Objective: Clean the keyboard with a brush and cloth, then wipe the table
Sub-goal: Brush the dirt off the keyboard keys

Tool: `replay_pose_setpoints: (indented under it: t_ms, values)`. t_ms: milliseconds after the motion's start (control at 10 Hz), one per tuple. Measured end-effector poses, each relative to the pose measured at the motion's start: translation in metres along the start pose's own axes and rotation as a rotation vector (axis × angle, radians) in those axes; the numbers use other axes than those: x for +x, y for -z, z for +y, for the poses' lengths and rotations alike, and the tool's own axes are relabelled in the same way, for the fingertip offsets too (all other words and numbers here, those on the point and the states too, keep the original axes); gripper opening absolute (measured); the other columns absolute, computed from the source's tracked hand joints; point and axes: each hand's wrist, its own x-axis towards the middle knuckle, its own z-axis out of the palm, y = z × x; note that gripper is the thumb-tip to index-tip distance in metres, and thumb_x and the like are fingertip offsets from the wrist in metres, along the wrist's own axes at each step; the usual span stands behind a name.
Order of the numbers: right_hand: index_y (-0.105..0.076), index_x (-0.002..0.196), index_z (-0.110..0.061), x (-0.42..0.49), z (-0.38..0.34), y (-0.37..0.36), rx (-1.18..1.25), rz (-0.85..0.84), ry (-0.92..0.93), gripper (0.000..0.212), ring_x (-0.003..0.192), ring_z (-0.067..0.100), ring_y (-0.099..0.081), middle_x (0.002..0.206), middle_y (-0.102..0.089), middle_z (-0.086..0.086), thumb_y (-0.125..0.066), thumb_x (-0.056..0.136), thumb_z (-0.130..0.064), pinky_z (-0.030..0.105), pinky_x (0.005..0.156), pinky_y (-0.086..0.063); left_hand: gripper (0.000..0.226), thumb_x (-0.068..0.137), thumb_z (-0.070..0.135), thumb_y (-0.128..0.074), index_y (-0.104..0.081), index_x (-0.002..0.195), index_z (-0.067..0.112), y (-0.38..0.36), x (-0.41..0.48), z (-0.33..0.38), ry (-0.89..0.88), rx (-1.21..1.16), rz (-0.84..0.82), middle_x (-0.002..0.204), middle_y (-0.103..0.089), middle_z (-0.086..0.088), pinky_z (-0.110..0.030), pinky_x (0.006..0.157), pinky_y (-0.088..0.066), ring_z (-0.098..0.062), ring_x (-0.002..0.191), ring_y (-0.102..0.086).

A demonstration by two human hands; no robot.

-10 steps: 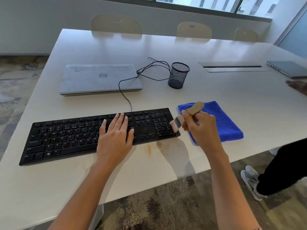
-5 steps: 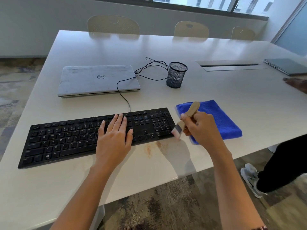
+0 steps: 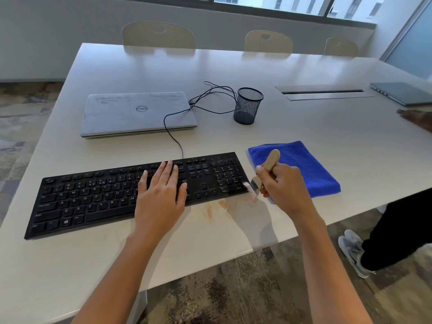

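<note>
A black keyboard (image 3: 93,197) lies across the near part of the pale table (image 3: 304,136). My left hand (image 3: 161,195) rests flat on its middle keys, fingers spread. My right hand (image 3: 284,185) is shut on a small brush (image 3: 271,160) with a wooden handle. Its pale bristles touch the table just off the keyboard's near right corner and look blurred. A folded blue cloth (image 3: 304,164) lies right of the keyboard, partly hidden behind my right hand. An orange-brown stain (image 3: 215,209) marks the table just in front of the keyboard.
A closed silver laptop (image 3: 138,113) lies behind the keyboard, with the keyboard's cable (image 3: 173,134) looping toward a black mesh pen cup (image 3: 247,106). Another laptop (image 3: 404,92) and a cable slot (image 3: 322,92) are far right. Another person's hand (image 3: 418,118) and legs (image 3: 397,230) are at right.
The brush's bristles have swept from the keyboard's right end down off its near right corner onto the table. My left hand has stayed on the keys.
</note>
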Motion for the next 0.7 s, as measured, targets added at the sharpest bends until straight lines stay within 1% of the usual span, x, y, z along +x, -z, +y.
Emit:
replay_pose_setpoints:
  t_ms: [100, 200, 300, 400, 500, 600, 700]
  values:
    - [-0.057, 0.062, -0.008, 0.006, 0.001, 0.005, 0.059, 0.057, 0.006, 0.046, 0.051, 0.021, -0.059, 0.051, -0.059, 0.002, -0.057, 0.101, -0.031, 0.045, 0.059, -0.052, 0.061, 0.098, 0.047, -0.022, -0.047, 0.143, 0.012, 0.000, 0.000, 0.000, 0.003, -0.001, -0.002, 0.151, -0.041, -0.006, -0.050, 0.117, -0.020, -0.017, 0.143, -0.033]
    - [-0.061, 0.067, -0.009, 0.006, 0.001, 0.002, 0.071, 0.115, 0.024, 0.043, 0.053, 0.022, -0.061, 0.055, -0.062, 0.003, -0.057, 0.101, -0.035, 0.040, 0.057, -0.052, 0.062, 0.098, 0.047, -0.022, -0.047, 0.143, 0.012, 0.000, 0.000, 0.000, 0.000, 0.002, 0.002, 0.151, -0.041, -0.005, -0.050, 0.117, -0.021, -0.017, 0.143, -0.033]
    - [-0.066, 0.073, -0.006, -0.003, 0.002, -0.009, 0.047, 0.050, 0.038, 0.042, 0.058, 0.023, -0.064, 0.059, -0.065, 0.004, -0.056, 0.100, -0.037, 0.040, 0.061, -0.053, 0.061, 0.098, 0.047, -0.022, -0.047, 0.142, 0.012, 0.000, 0.000, 0.000, 0.004, 0.005, -0.001, 0.151, -0.042, -0.005, -0.050, 0.117, -0.021, -0.017, 0.143, -0.033]
    - [-0.067, 0.074, -0.006, -0.006, 0.005, -0.010, 0.085, -0.033, 0.024, 0.040, 0.060, 0.025, -0.066, 0.060, -0.066, 0.006, -0.057, 0.100, -0.035, 0.049, 0.064, -0.055, 0.062, 0.098, 0.047, -0.022, -0.047, 0.142, 0.012, -0.001, 0.001, 0.000, 0.007, 0.003, 0.003, 0.151, -0.042, -0.005, -0.050, 0.117, -0.021, -0.017, 0.143, -0.033]
    - [-0.068, 0.073, -0.005, -0.006, 0.005, -0.005, 0.126, -0.096, 0.015, 0.040, 0.059, 0.030, -0.066, 0.060, -0.066, 0.010, -0.060, 0.098, -0.034, 0.053, 0.063, -0.055, 0.061, 0.098, 0.046, -0.023, -0.048, 0.142, 0.012, -0.001, 0.000, 0.000, 0.003, 0.000, 0.008, 0.150, -0.042, -0.005, -0.050, 0.117, -0.021, -0.017, 0.142, -0.034]
    - [-0.071, 0.081, -0.005, 0.002, 0.000, 0.005, 0.124, -0.077, 0.056, 0.033, 0.061, 0.033, -0.065, 0.063, -0.067, 0.010, -0.062, 0.097, -0.033, 0.052, 0.063, -0.055, 0.061, 0.098, 0.046, -0.024, -0.048, 0.141, 0.011, -0.001, 0.000, 0.000, -0.001, -0.001, 0.012, 0.150, -0.043, -0.006, -0.051, 0.116, -0.022, -0.018, 0.142, -0.035]
    - [-0.073, 0.087, -0.011, 0.008, -0.004, 0.007, 0.084, -0.088, 0.104, 0.023, 0.063, 0.027, -0.066, 0.068, -0.069, 0.004, -0.064, 0.096, -0.031, 0.050, 0.067, -0.057, 0.061, 0.098, 0.046, -0.023, -0.048, 0.142, 0.012, -0.001, 0.000, 0.000, 0.001, 0.000, 0.011, 0.150, -0.043, -0.005, -0.051, 0.117, -0.021, -0.018, 0.142, -0.034]
